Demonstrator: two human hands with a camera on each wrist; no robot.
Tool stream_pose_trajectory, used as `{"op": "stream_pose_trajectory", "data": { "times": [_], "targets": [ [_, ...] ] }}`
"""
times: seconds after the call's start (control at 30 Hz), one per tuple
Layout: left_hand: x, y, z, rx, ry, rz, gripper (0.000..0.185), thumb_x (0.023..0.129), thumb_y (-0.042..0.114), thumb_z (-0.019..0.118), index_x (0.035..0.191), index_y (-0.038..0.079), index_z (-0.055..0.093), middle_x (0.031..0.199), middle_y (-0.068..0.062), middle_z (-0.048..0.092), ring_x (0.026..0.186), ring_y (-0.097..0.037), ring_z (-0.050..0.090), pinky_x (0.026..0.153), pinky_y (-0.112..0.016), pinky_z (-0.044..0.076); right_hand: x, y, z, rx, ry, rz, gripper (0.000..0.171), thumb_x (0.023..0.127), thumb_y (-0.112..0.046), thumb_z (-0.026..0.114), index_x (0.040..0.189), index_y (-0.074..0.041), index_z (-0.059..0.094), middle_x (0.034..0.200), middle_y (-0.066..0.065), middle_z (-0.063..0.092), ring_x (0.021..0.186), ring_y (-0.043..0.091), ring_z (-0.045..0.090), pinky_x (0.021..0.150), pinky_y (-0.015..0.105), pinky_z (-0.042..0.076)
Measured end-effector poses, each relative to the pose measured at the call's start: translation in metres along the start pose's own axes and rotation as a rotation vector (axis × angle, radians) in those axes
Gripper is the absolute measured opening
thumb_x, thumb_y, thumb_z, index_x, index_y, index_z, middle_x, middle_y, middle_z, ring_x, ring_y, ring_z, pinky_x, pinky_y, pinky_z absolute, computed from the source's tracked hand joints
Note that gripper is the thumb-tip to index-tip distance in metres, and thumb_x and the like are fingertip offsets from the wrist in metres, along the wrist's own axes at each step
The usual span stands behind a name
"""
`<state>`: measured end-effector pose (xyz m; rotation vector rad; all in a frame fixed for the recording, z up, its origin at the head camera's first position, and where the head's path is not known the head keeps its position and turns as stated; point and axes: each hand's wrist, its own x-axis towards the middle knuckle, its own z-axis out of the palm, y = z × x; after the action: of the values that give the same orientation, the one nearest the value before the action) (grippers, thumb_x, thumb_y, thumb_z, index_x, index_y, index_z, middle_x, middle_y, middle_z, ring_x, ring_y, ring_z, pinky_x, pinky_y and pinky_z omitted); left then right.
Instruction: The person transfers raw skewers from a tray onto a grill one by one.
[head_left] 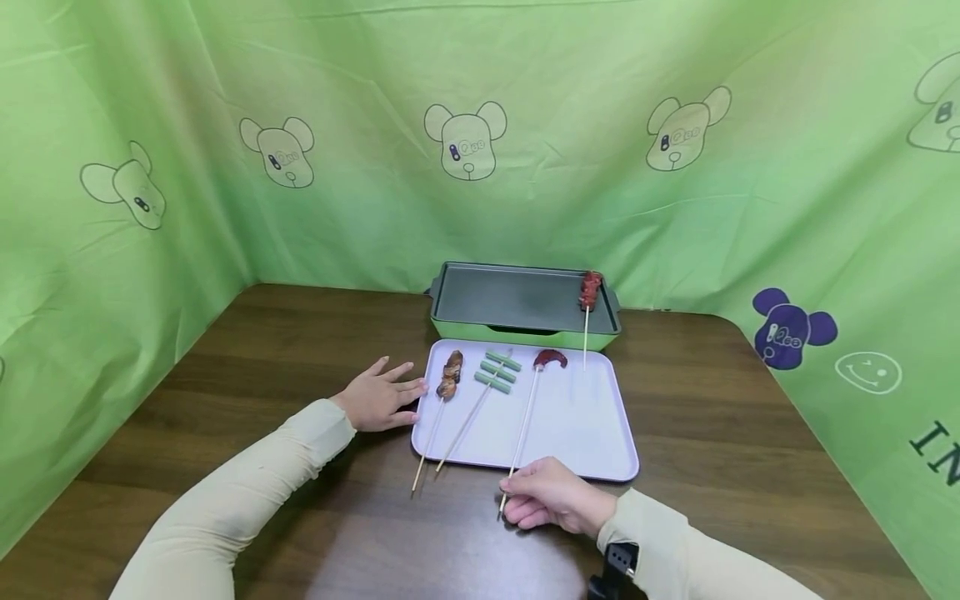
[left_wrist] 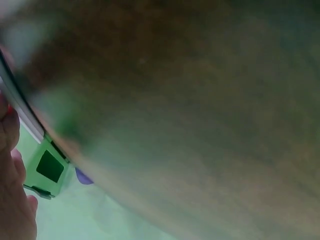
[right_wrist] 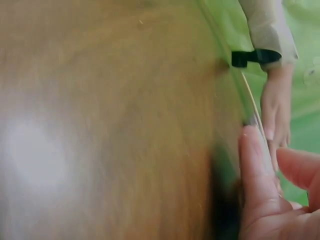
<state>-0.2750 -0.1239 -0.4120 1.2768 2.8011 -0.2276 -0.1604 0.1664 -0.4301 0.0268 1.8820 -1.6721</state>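
A lilac tray (head_left: 585,433) lies on the brown table (head_left: 225,400) and carries three skewers: one with brown meat (head_left: 451,374), one with green pieces (head_left: 498,372), one with a red sausage piece (head_left: 550,358). My right hand (head_left: 551,496) pinches the lower end of the sausage skewer's stick (head_left: 522,433) at the tray's front edge. My left hand (head_left: 381,396) rests flat on the table, fingers straight, touching the tray's left edge. A fourth skewer with red meat (head_left: 590,290) lies on the green grill pan (head_left: 517,300) behind the tray. Both wrist views are blurred table close-ups.
Green cloth with bear prints (head_left: 465,142) walls in the table on three sides. The grill pan's flat grey plate holds only the one skewer at its right end. Bare wood lies left, right and in front of the tray.
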Motion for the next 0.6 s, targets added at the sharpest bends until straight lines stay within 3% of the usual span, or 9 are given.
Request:
{"op": "stream_pose_trajectory", "data": {
  "times": [0.3, 0.6],
  "targets": [
    [0.002, 0.001, 0.003, 0.009, -0.005, -0.011, 0.057, 0.098, 0.046, 0.045, 0.141, 0.009, 0.049, 0.145, -0.005, 0.045, 0.140, -0.032, 0.029, 0.109, -0.058, 0.020, 0.001, 0.004, 0.014, 0.121, 0.091, -0.067, 0.014, 0.087, 0.004, 0.058, 0.100, 0.010, 0.060, 0.066, 0.002, 0.066, 0.056, 0.006, 0.063, 0.053, 0.019, 0.052],
    [0.003, -0.002, 0.005, -0.024, -0.021, -0.026, 0.058, 0.099, 0.046, 0.044, 0.143, 0.009, 0.047, 0.148, -0.006, 0.042, 0.141, -0.032, 0.026, 0.109, -0.058, 0.019, -0.002, -0.001, 0.016, 0.203, 0.148, -0.074, 0.011, 0.085, 0.007, 0.057, 0.096, 0.008, 0.057, 0.068, 0.003, 0.065, 0.060, 0.007, 0.064, 0.057, 0.020, 0.053]
  ]
}}
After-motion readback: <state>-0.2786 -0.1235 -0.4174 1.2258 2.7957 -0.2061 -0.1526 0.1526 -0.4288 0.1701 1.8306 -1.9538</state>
